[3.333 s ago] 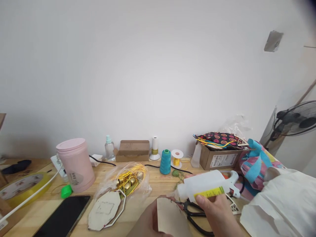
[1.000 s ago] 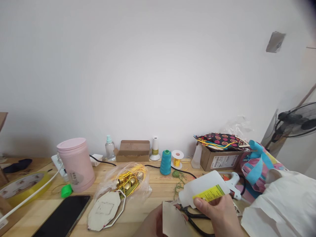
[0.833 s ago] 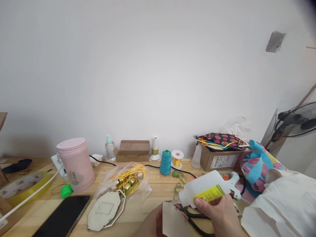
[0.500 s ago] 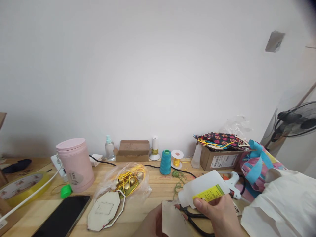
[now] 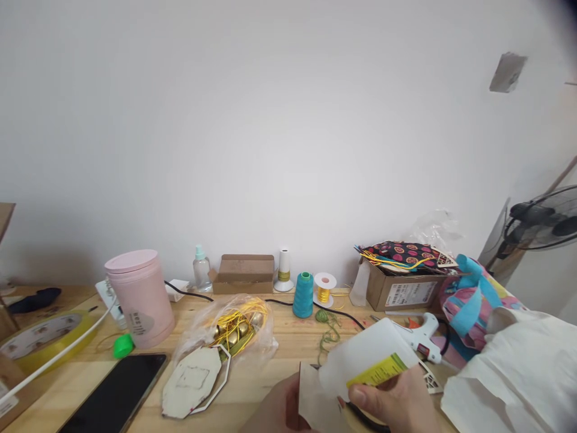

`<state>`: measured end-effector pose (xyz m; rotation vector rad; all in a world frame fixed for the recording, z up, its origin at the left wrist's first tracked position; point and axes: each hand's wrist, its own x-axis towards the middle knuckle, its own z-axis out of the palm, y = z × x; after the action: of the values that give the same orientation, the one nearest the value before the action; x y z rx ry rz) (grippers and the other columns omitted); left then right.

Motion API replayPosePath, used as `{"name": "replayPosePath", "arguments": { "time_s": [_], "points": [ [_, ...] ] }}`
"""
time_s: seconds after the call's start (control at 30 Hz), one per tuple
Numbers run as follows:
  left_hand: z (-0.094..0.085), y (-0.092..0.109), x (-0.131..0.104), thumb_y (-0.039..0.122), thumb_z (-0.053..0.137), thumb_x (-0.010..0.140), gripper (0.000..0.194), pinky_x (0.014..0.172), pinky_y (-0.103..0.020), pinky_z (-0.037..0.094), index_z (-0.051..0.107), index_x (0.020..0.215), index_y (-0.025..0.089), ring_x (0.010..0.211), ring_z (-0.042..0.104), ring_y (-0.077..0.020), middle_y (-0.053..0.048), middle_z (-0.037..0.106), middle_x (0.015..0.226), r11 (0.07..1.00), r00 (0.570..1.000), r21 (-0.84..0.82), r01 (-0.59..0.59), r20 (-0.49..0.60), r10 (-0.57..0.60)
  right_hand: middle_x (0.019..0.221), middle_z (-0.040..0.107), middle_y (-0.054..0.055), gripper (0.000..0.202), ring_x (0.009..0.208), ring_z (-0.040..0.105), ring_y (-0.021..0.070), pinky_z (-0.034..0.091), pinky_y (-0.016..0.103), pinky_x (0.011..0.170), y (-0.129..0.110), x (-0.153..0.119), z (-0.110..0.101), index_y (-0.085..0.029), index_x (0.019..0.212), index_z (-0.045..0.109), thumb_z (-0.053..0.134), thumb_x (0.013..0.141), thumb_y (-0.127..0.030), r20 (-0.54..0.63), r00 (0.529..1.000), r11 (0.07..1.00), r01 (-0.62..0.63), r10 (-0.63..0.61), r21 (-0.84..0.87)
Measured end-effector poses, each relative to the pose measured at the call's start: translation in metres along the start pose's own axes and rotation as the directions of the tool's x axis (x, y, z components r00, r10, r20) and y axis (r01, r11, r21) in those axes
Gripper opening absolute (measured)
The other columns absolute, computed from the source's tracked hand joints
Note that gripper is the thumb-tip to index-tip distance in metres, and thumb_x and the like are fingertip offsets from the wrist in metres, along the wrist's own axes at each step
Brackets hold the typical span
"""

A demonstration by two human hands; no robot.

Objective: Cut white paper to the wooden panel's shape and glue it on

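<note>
My right hand (image 5: 392,400) is closed around a white squeeze bottle (image 5: 360,349) with a yellow-green label. The bottle is tilted, its narrow end down to the left against a pale flat board (image 5: 315,400); its tip is hidden. That board is gripped by my left hand (image 5: 279,409), low in the view, most of its fingers out of sight behind the piece. Under the bottle and right hand, part of a black scissors handle (image 5: 367,418) shows. Left of my hands lie a white octagonal plate (image 5: 192,382) and a thin white octagonal frame (image 5: 220,385).
A plastic bag of gold bells (image 5: 243,331) with yellow cord lies left of centre. Thread spools, including a teal cone (image 5: 303,296), stand behind. A white glue gun (image 5: 426,337) and a filled cardboard box (image 5: 401,288) are at right. A phone (image 5: 115,394) and pink tumbler (image 5: 140,297) are at left.
The bottle has moved slightly down and left over the board, covering its tip and more of the scissors. The view has shifted a little. Both hands keep their hold.
</note>
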<state>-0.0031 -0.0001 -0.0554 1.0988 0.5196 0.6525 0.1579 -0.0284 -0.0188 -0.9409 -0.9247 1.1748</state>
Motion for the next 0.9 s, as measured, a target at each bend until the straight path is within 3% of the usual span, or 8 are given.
{"name": "replayPosePath", "arguments": {
  "time_s": [0.33, 0.53, 0.7, 0.9],
  "points": [
    [-0.011, -0.016, 0.007, 0.037, 0.078, 0.05, 0.066, 0.061, -0.026, 0.04, 0.057, 0.109, 0.017, 0.081, 0.061, -0.023, -0.01, 0.066, 0.093, 0.997, 0.996, -0.052, -0.049, 0.066, 0.052, 0.053, 0.067, 0.0, 0.055, 0.051, 0.06, 0.0178, 0.047, 0.025, 0.048, -0.003, -0.006, 0.009, -0.019, 0.066, 0.054, 0.084, 0.024, -0.036, -0.093, 0.995, 0.999, -0.035, 0.033, -0.024],
    [-0.002, -0.006, 0.004, 0.034, 0.079, 0.049, 0.062, 0.074, -0.03, 0.041, 0.06, 0.106, 0.019, 0.085, 0.06, -0.0215, -0.007, 0.066, 0.094, 0.996, 0.995, -0.079, -0.041, 0.088, 0.048, 0.056, 0.067, 0.0, 0.054, 0.054, 0.061, 0.0173, 0.049, 0.025, 0.05, -0.005, -0.007, 0.006, -0.018, 0.067, 0.057, 0.083, 0.026, -0.041, -0.079, 0.997, 0.999, -0.023, 0.019, -0.049],
    [0.0, -0.001, 0.002, 0.042, 0.077, 0.048, 0.068, 0.07, -0.028, 0.041, 0.059, 0.109, 0.02, 0.086, 0.06, -0.0222, -0.008, 0.066, 0.096, 1.0, 0.998, -0.006, -0.004, 0.062, 0.004, 0.058, 0.067, 0.0, 0.051, 0.056, 0.062, 0.019, 0.049, 0.025, 0.052, -0.007, -0.008, 0.006, -0.019, 0.067, 0.056, 0.082, 0.029, -0.041, -0.02, 1.0, 0.996, -0.024, 0.023, -0.09],
    [0.0, 0.0, 0.003, 0.034, 0.08, 0.046, 0.064, 0.075, -0.031, 0.041, 0.061, 0.106, 0.02, 0.089, 0.059, -0.0242, -0.008, 0.067, 0.095, 0.999, 0.997, -0.045, -0.005, 0.083, 0.008, 0.058, 0.068, 0.002, 0.052, 0.057, 0.062, 0.021, 0.05, 0.028, 0.053, -0.008, -0.007, 0.004, -0.019, 0.069, 0.058, 0.083, 0.028, -0.04, -0.057, 0.998, 0.993, -0.047, 0.041, -0.109]
  ]
}}
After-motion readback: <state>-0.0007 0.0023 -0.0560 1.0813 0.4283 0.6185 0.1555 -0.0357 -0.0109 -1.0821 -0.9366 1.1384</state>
